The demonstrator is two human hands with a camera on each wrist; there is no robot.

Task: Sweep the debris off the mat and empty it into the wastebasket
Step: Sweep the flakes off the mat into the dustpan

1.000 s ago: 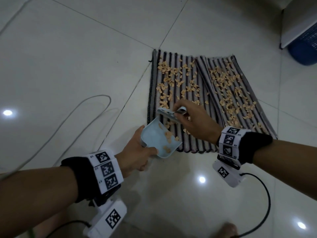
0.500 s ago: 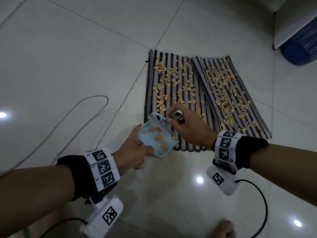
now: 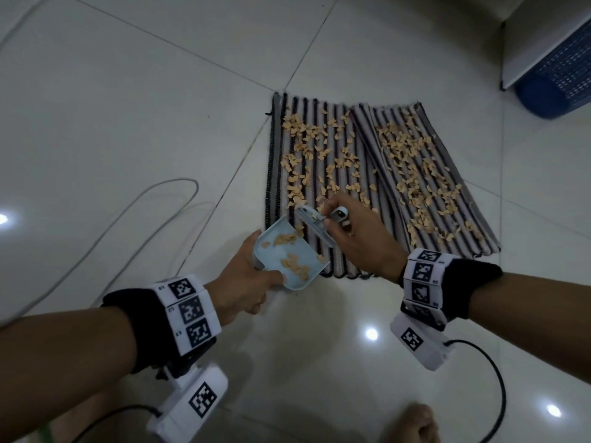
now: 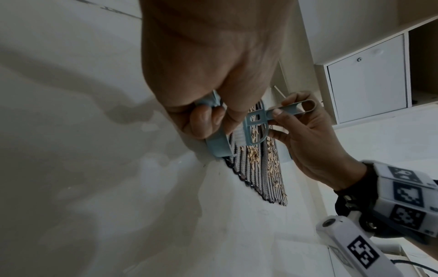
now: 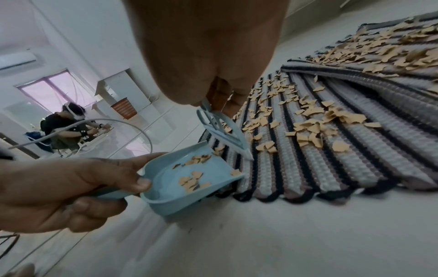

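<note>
We hold the small light-blue plastic dustpan [image 3: 287, 254] in our left hand [image 3: 246, 279], fingers curled round its short handle and the thumb lying along its rear wall. Its open lip rests on the near-left corner of the striped grey-and-black woven mat [image 3: 358, 251], and a small batch of tan paper-like scraps already lies in its tray. Our right hand [image 3: 358, 238] pinches the flat handle of the light-blue hand brush [image 3: 315, 223] between thumb and fingertips; the white bristles point down at the mat, just beyond the pan's lip. The governing relation is this: the brush head's long axis runs roughly parallel to the pan's lip, and the scattered tan debris [image 3: 319, 161] lies on the far side of the brush from the pan. We therefore judge that each stroke must draw towards us and leftward, into the pan's mouth. The right hand is the nearer one to the remaining scraps; the left hand only anchors the pan. Most of the debris is not yet collected, both on the left panel and on the right panel beyond the mat's raised fold, so the pan will need repositioning along the near edge. The blue perforated plastic wastebasket [image 3: 556, 87] stands well apart at the far right, partly under a white cabinet [image 3: 524, 43]; emptying is not yet due.
</note>
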